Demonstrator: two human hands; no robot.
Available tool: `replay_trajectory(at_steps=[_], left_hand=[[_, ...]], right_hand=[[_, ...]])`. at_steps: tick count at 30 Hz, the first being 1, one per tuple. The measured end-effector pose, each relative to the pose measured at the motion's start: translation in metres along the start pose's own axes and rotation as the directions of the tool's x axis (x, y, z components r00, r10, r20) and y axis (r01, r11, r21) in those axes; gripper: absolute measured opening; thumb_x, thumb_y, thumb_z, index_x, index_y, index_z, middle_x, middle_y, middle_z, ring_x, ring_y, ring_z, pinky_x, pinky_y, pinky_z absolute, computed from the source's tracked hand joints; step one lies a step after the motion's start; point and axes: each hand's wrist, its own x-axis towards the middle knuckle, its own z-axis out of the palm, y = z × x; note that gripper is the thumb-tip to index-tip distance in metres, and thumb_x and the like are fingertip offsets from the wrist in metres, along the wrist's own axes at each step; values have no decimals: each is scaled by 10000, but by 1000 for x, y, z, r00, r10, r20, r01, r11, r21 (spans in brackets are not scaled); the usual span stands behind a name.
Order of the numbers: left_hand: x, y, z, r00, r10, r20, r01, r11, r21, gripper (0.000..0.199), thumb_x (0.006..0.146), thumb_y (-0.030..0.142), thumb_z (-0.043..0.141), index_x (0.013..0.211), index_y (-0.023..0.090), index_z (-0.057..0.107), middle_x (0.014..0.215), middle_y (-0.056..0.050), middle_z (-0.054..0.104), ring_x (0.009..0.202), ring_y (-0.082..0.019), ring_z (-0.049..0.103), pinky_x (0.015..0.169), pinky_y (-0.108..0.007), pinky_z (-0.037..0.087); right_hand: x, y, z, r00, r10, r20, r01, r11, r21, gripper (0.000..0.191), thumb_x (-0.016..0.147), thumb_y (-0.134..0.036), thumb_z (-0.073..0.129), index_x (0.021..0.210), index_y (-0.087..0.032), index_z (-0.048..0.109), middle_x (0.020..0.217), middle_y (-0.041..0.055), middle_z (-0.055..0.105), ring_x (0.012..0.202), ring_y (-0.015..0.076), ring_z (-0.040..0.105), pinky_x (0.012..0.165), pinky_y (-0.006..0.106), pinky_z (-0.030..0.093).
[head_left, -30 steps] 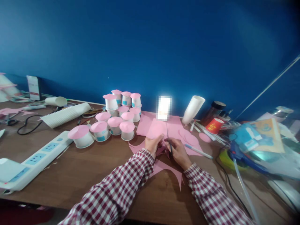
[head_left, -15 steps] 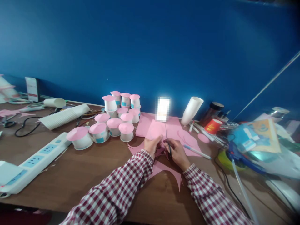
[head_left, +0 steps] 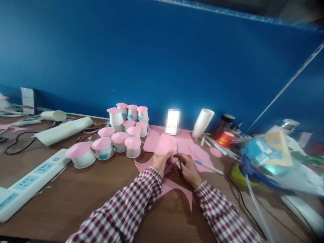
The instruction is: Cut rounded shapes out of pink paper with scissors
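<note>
My left hand (head_left: 162, 162) is closed on a sheet of pink paper (head_left: 165, 144), thumb on top. My right hand (head_left: 188, 168) grips a pair of scissors (head_left: 179, 163), whose thin blades point up and away along the paper's right side. Pink paper offcuts (head_left: 177, 188) with curved edges lie under and in front of both hands. Behind them more pink sheets (head_left: 152, 136) rest against the wall. To the right of my right hand lies a pen (head_left: 212, 168), partly over cut pink paper.
Several paper cups with pink paper tops (head_left: 133, 147) stand left of my hands. Further left are a white power strip (head_left: 37, 180) and a stack of white cups (head_left: 64, 131). On the right are a red cup (head_left: 225, 139), a dark jar (head_left: 224, 125) and a blue glue gun (head_left: 255, 173).
The camera view has tilted and shifted slightly, so everything sits a little lower and further left. Both hands keep their hold on the paper and scissors.
</note>
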Motion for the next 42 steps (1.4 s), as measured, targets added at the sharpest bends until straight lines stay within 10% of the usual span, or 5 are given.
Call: replay_trajectory(at_steps=[42], left_hand=[[-2,6,1,999,-21,-27,21,1000,19,324,524,325,809,506,120,558,435,11,510,382,-85,469,385,-222,389]], right_hand=[[-1,2,-1,1000,22,-7,-23,998,-56,331,846,-461,580,958,-152,625,591,7,603,502,154,554,459,240,447]])
